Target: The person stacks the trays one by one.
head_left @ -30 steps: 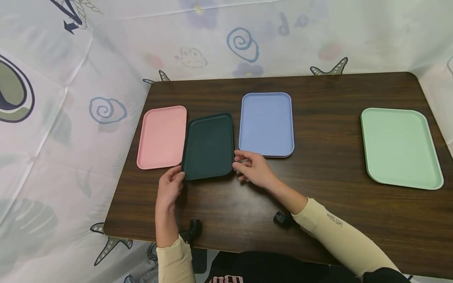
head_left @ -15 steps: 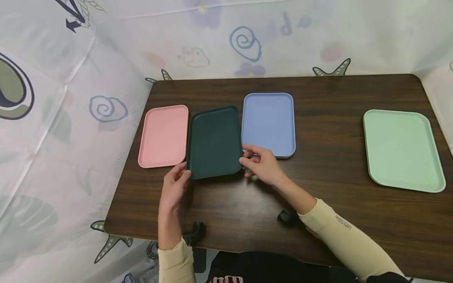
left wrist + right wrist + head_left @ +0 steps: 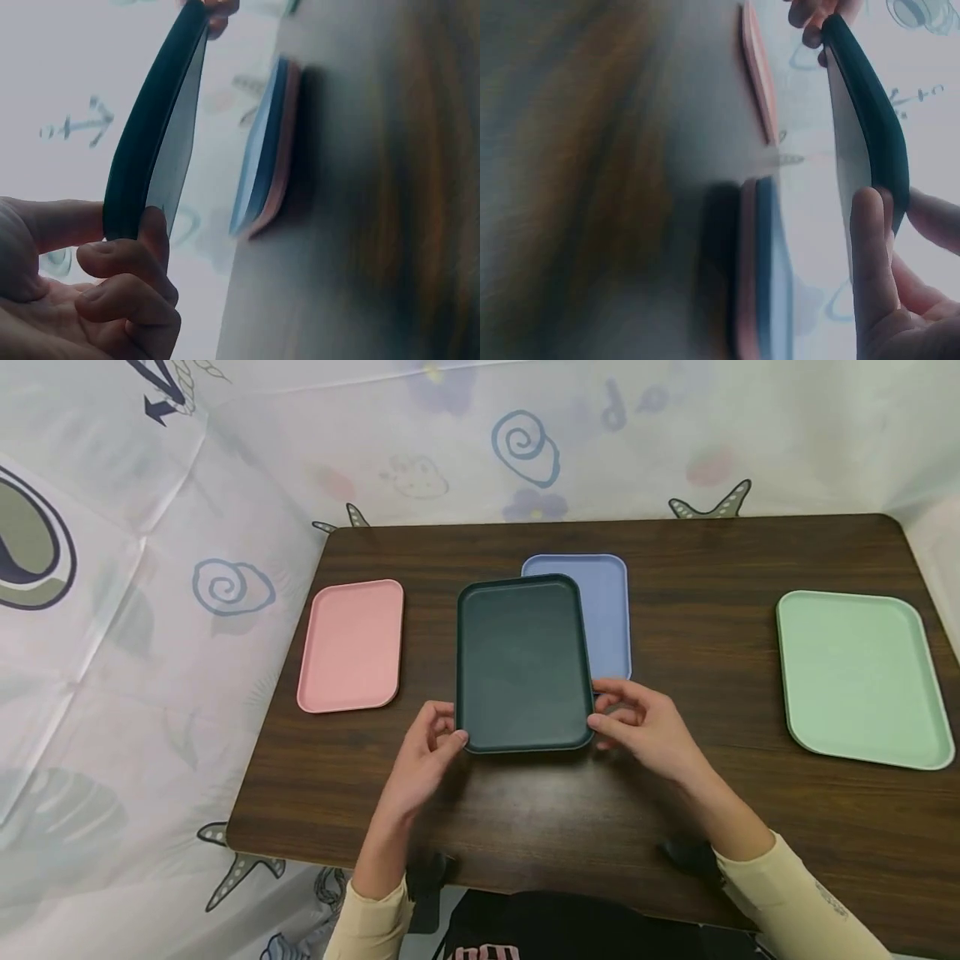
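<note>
A dark green rectangular tray (image 3: 525, 668) is held up off the table between both hands. My left hand (image 3: 423, 752) pinches its near left corner, thumb on the rim and fingers underneath. At the near right corner my right hand (image 3: 643, 727) grips it the same way. The tray's pale underside (image 3: 176, 142) shows in the left wrist view. Behind it, partly covered in the head view, lies a blue tray (image 3: 609, 618). Both wrist views reveal a pink-edged tray (image 3: 746, 300) directly beneath the blue one.
A separate pink tray (image 3: 352, 647) lies at the table's left side. Far right is a larger light green tray (image 3: 862, 677). The brown wooden table (image 3: 720, 610) meets a patterned white cloth (image 3: 420, 435) at its back and left.
Both hands have carried the dark green tray up and to the right, from beside the pink tray to in front of the blue one, which it now partly overlaps.
</note>
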`<state>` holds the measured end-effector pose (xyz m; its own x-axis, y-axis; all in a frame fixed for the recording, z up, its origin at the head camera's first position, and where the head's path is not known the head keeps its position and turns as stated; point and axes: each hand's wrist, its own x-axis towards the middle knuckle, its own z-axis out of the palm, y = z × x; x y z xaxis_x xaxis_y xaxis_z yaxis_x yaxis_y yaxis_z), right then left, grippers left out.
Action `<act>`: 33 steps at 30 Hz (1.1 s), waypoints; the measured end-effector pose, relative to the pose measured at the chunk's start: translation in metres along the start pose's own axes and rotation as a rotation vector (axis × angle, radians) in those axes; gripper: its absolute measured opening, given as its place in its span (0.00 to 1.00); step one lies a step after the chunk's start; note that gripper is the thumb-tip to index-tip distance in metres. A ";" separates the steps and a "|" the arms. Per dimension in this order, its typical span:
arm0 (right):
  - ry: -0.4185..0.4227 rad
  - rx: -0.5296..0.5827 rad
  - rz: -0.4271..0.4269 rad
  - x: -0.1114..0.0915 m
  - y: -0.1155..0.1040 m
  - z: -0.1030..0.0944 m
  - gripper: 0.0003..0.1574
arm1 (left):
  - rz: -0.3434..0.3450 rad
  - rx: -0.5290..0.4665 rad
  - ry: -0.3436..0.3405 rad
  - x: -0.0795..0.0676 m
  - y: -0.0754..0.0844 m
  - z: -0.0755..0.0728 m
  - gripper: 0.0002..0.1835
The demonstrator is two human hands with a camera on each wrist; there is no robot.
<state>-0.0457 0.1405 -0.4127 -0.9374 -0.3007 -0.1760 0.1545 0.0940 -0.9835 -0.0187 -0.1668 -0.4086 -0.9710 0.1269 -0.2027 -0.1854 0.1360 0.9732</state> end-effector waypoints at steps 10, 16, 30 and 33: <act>0.033 -0.008 -0.022 -0.055 0.032 -0.014 0.32 | -0.043 0.172 -0.160 -0.015 -0.004 0.026 0.14; 0.039 -0.016 0.014 -0.071 0.044 -0.016 0.32 | -0.058 0.251 -0.230 -0.024 0.016 0.035 0.14; 0.046 -0.051 0.046 -0.078 0.057 -0.015 0.31 | -0.052 0.322 -0.204 -0.018 -0.033 0.039 0.13; 0.050 -0.052 0.052 -0.077 0.059 -0.014 0.31 | -0.035 0.384 -0.186 -0.017 -0.035 0.039 0.13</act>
<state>0.0310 0.1829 -0.4564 -0.9430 -0.2465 -0.2236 0.1886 0.1575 -0.9693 0.0107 -0.1351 -0.4436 -0.9148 0.2859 -0.2853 -0.1142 0.4946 0.8616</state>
